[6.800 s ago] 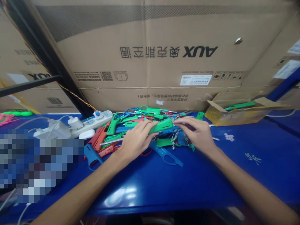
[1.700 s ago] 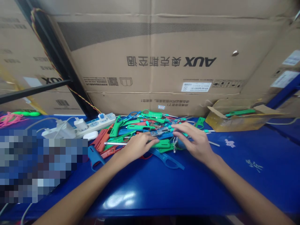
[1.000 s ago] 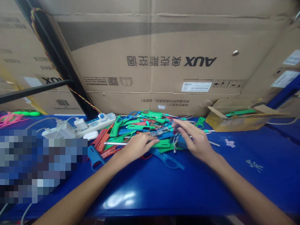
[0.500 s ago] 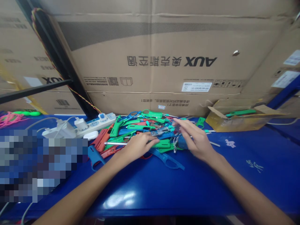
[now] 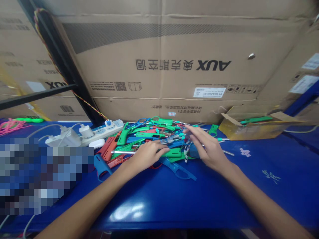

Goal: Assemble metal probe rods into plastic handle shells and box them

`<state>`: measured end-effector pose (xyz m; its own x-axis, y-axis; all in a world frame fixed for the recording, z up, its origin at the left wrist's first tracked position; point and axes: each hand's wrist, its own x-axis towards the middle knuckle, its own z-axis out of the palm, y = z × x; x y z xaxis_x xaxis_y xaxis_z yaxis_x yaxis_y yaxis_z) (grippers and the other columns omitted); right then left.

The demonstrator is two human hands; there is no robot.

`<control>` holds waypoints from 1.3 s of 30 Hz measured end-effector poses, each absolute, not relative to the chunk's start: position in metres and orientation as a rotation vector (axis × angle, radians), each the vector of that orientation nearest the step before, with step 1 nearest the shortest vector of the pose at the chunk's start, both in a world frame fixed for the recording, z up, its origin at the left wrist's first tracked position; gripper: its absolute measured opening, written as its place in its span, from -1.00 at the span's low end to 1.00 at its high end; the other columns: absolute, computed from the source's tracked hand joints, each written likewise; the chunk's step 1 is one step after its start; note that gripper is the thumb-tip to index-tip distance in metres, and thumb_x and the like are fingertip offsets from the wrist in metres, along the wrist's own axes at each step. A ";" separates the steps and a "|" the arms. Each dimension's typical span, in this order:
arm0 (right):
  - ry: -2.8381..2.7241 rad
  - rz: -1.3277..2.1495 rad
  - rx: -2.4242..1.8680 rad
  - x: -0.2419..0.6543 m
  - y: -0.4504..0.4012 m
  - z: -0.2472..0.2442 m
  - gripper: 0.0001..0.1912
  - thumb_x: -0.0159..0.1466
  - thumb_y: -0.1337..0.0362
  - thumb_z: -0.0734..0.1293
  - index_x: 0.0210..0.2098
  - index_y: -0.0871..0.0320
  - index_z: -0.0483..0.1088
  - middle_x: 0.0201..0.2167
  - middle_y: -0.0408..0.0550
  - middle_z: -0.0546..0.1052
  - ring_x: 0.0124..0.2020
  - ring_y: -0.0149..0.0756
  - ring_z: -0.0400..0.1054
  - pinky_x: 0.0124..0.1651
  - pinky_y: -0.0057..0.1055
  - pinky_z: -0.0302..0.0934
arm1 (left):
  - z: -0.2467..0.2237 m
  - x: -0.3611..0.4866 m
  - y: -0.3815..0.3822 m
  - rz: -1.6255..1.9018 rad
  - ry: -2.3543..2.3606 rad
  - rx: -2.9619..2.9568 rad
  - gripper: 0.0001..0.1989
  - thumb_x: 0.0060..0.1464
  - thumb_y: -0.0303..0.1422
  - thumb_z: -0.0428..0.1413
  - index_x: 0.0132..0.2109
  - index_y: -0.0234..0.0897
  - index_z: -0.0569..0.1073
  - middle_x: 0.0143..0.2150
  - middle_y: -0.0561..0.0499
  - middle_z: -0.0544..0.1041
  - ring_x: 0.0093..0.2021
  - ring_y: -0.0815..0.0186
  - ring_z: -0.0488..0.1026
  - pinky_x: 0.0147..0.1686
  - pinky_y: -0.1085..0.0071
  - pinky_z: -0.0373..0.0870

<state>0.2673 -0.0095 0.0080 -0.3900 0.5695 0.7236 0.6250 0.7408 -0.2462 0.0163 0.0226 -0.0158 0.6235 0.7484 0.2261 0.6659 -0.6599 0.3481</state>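
Note:
Palm down, my left hand lies on the near side of a pile of lighter parts, its fingers loosely extended. A metal rod sticks out to its left and a green handle casing to its right; the hand hides whether they join. My right hand rests at the pile's right side, fingers stretched out and thumb apart, gripping nothing visible. Between the hands lie clear-blue parts and white wires. A blue casing lies in front, with red casings at the left.
A power strip with plugged-in white chargers stands at the left. An open carton with green pieces is at the back right. Large cardboard walls the back of the blue table. A blurred patch covers the left front.

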 end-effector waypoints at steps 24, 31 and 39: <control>-2.071 -0.059 -0.928 0.268 -0.012 0.013 -0.62 0.42 0.31 0.21 0.21 0.02 0.31 0.02 -0.02 0.52 0.04 -0.22 0.41 0.09 -0.20 0.34 | -0.015 0.017 0.022 0.512 1.156 2.607 -0.62 0.39 -0.15 -0.10 0.00 -0.14 0.57 -0.09 -0.03 0.59 -0.16 0.23 0.54 -0.11 0.31 0.40; -2.061 -0.076 -0.950 0.269 -0.010 0.011 -0.56 0.44 0.37 0.12 0.27 0.06 0.24 0.15 0.02 0.46 0.13 -0.19 0.38 0.15 -0.14 0.31 | -0.015 0.016 0.022 0.514 1.149 2.612 -0.61 0.39 -0.15 -0.10 -0.02 -0.16 0.58 -0.10 -0.04 0.59 -0.18 0.23 0.54 -0.12 0.33 0.40; -2.062 -0.033 -1.007 0.269 -0.012 0.013 -0.69 0.44 0.28 0.18 0.15 0.10 0.32 0.03 0.02 0.54 0.02 -0.21 0.45 0.04 -0.25 0.35 | -0.015 0.016 0.022 0.518 1.156 2.607 -0.63 0.38 -0.15 -0.09 0.00 -0.14 0.57 -0.08 -0.03 0.59 -0.16 0.22 0.54 -0.10 0.32 0.39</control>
